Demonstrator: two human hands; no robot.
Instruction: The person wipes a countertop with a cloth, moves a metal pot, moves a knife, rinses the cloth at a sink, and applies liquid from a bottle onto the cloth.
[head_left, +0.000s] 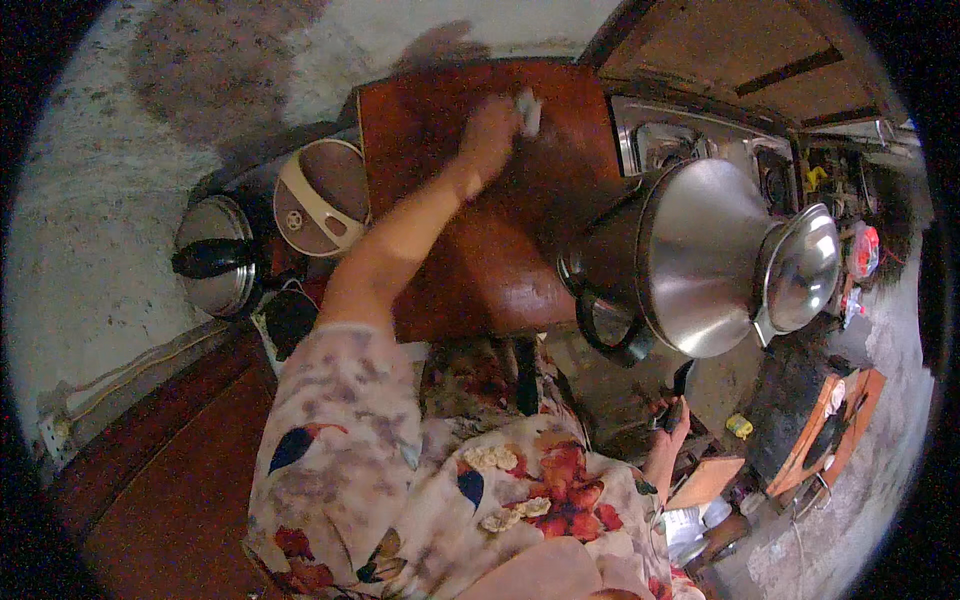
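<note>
Floral sleeves [340, 420] fill the lower view. From them the left hand [490, 135] is stretched over a reddish-brown wooden tabletop [440, 120], its fingers closed on a small pale cloth [528, 110] pressed against the wood. Lower right, the right hand [672, 415] is clenched around the black handle [680, 385] of a large steel kettle [700, 255]. Left of the tabletop, a rice cooker [320, 195] and a steel pot [215, 255] are seen

Cloth [529, 110] blurred; pot [700, 255] hides right forearm.
</note>
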